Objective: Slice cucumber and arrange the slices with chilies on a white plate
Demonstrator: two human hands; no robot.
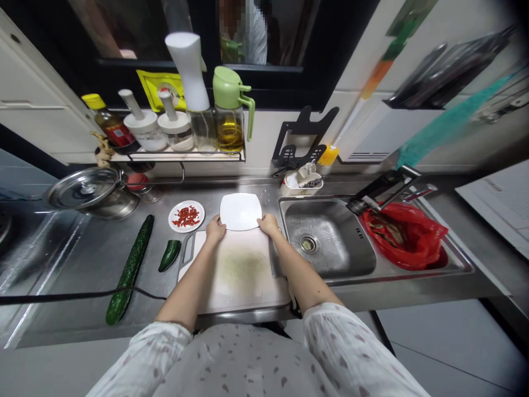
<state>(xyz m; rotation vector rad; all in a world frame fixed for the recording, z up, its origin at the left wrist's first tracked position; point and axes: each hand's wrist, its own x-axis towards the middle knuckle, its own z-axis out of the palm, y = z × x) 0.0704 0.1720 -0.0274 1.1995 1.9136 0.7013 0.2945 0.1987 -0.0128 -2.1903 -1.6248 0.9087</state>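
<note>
A white, rounded-square plate lies level at the far edge of the cutting board. My left hand is closed on its near left corner, and my right hand grips the near right corner. Below the plate, the white cutting board carries a greenish stain in its middle. Left of my left hand sits a small round plate with chopped red pieces. A cut cucumber piece rests beside the board, and a long whole cucumber lies farther left.
A sink is at the right, with a red plastic bag beyond it under the faucet. A lidded pot stands at the back left. Above the counter, a rack holds seasoning jars and an oil bottle. A dark cord crosses the long cucumber.
</note>
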